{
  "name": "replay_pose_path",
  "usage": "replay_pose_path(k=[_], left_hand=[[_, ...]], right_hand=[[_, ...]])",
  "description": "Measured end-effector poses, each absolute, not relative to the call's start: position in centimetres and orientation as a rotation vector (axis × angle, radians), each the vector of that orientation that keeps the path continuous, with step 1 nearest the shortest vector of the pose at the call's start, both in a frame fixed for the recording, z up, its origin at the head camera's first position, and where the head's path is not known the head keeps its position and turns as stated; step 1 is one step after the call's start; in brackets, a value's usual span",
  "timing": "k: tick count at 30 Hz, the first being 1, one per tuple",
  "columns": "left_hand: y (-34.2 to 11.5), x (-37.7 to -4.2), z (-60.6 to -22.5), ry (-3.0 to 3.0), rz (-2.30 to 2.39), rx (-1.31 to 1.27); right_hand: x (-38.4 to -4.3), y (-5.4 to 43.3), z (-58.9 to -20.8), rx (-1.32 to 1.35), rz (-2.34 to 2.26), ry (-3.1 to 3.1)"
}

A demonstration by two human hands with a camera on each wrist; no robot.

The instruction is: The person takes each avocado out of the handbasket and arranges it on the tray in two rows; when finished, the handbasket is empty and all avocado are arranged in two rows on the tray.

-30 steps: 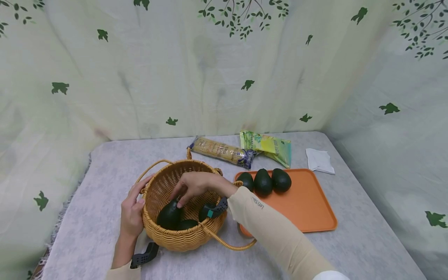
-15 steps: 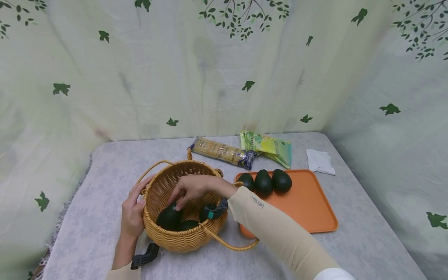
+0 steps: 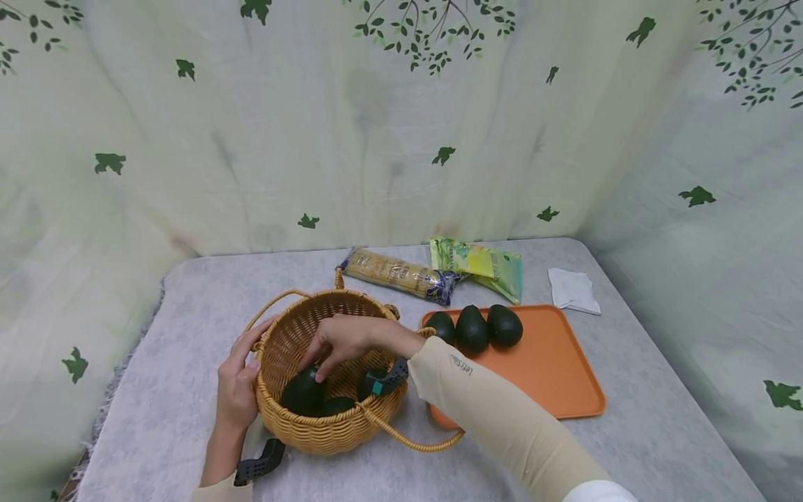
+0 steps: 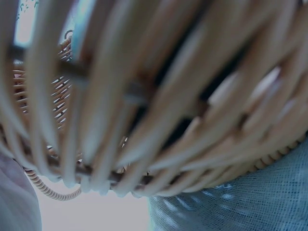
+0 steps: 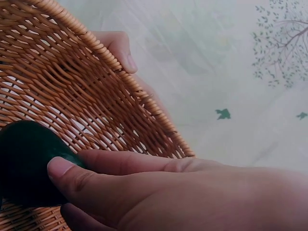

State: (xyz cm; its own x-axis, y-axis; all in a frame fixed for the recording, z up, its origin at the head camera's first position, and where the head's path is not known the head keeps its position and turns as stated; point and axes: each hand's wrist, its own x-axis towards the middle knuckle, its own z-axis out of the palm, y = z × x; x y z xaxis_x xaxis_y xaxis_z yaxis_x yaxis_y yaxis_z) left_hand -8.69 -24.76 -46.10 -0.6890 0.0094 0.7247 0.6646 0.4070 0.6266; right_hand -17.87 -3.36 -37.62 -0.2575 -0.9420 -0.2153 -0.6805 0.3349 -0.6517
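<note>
A round wicker basket (image 3: 326,438) stands on the table, tipped a little toward me. My left hand (image 3: 235,383) holds its left side, thumb near the rim and fingers along the outer wall; the basket's weave fills most of the left wrist view. My right hand (image 3: 345,339) reaches down inside and pinches the narrow end of a dark green avocado (image 3: 302,394) between thumb and fingers. In the right wrist view the thumb presses on that avocado (image 5: 26,159) close to the woven wall. Another avocado (image 3: 339,405) lies beside it, and a further one (image 3: 366,382) is partly hidden by the wrist strap.
Right of the basket lies an orange tray (image 3: 546,376) with three avocados (image 3: 472,329) along its far left edge. Behind are a pack of noodles (image 3: 398,273) and a green-yellow packet (image 3: 479,263). A white tissue pack (image 3: 574,290) lies at right. One basket handle (image 3: 417,445) hangs toward the tray.
The right hand and the avocado it pinches have sunk slightly lower in the basket. The left hand keeps its place on the basket's side.
</note>
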Motion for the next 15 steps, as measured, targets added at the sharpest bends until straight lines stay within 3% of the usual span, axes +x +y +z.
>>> replay_pose_path(k=[15], left_hand=[[-24.80,-8.88,-46.31,-2.000,-1.308,-0.584]], right_hand=[[-17.82,-2.94,-37.13,-1.431,-0.680,2.087]])
